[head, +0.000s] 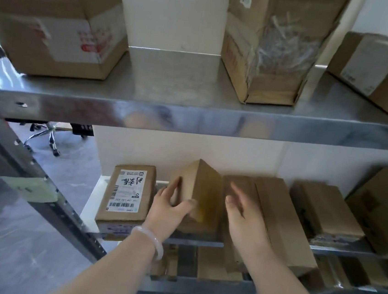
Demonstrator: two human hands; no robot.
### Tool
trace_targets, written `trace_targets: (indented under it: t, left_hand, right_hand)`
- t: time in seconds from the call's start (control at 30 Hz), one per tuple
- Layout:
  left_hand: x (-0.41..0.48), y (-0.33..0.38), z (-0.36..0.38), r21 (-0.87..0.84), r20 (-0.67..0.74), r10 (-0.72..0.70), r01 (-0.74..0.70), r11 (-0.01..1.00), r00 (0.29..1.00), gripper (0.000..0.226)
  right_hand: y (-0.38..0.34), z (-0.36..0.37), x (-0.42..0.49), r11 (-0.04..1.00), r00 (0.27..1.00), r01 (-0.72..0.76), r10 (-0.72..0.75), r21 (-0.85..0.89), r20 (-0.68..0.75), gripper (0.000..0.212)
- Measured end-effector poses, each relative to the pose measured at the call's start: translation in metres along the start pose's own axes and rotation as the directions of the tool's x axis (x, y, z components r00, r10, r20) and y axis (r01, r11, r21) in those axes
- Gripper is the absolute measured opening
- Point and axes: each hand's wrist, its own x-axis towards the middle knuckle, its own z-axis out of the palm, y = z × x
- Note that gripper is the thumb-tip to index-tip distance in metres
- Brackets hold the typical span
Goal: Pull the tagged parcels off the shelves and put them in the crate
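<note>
Left hand [170, 206] fingers [174, 188] clamped on small box [200, 195], tilted on shelf [335, 250]. Right hand [245, 214] fingers apart, beside it. Risk: weak one-hand pinch slips, box drops; no tag visible, maybe wrong pick. Crate unseen.

Soft daylight is blowing out the upper left corner. The polished steel upper shelf [191, 117] is catching smeared glare along its front lip. Wide-angle distortion is bowing the edges; motion blur is softening the small tilted brown cardboard parcel [205, 191].
</note>
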Motion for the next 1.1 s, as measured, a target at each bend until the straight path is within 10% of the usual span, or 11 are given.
trace_targets:
  t: [0.2,0.37,0.77,1.1]
  left_hand:
    - [-0.011,0.017,-0.011,-0.367,0.062,-0.041,0.061,0.928,0.997,0.050]
    - [-0.014,0.013,-0.022,-0.223,0.085,-0.103,0.120,0.967,0.991,0.020]
    - [-0.019,0.019,-0.031,0.139,0.006,0.113,-0.113,0.984,0.994,0.117]
    - [-0.021,0.026,-0.040,0.089,0.059,0.076,-0.081,0.993,0.995,0.122]
  right_hand:
    - [-0.022,0.016,-0.001,0.993,0.995,-0.033,0.022,0.113,0.097,0.021]
    - [-0.037,0.019,-0.002,0.989,0.991,-0.089,0.076,0.120,0.112,0.040]
    - [-0.053,0.039,-0.016,0.984,0.984,0.139,-0.149,0.110,0.093,0.041]
    - [-0.055,0.043,-0.019,0.982,0.981,0.182,-0.178,-0.047,0.074,0.058]
